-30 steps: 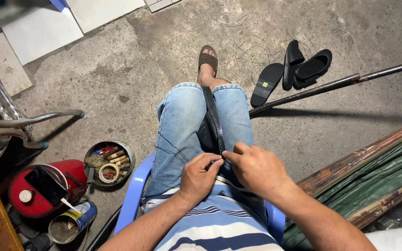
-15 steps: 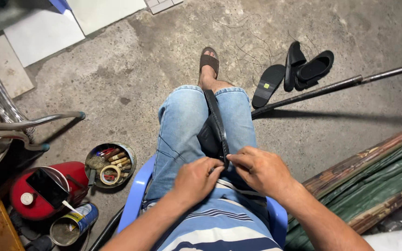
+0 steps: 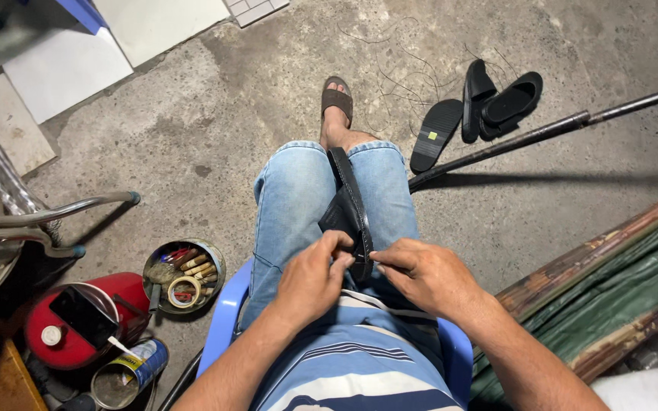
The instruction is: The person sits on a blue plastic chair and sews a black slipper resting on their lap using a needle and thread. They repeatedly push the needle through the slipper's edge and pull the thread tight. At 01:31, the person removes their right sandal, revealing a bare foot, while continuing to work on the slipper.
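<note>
Head view shows us seated on a blue plastic chair, looking down at our lap. Our left hand is curled, its fingertips pinched on the near end of a black sandal. Our right hand is half closed, thumb and forefinger meeting the same near end from the other side, so both hands grip the sandal at one spot, almost touching each other. The sandal stands on edge between our thighs, running away from the hands toward the knees, with its strap bulging to the left. We cannot tell whether anything small is held between the fingers. Beyond the knees our foot rests on the concrete floor. Off to the right lie three more black sandals beside a dark metal rod. To the left sit a round tin of small tools and a red container.
</note>
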